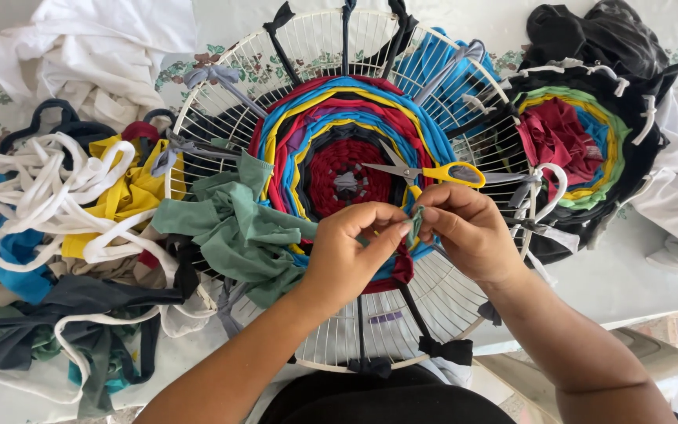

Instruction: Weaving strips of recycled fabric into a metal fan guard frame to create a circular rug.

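A thin grey-green fabric strip (415, 224) is pinched between the fingertips of the left hand (347, 247) and the right hand (468, 232), held short and roughly upright just above a round woven mat (339, 133) (concentric rings of red, blue, yellow and black). The mat is stretched over a white wire fan guard (402, 330), which lies flat, black strips running out as spokes to its rim.
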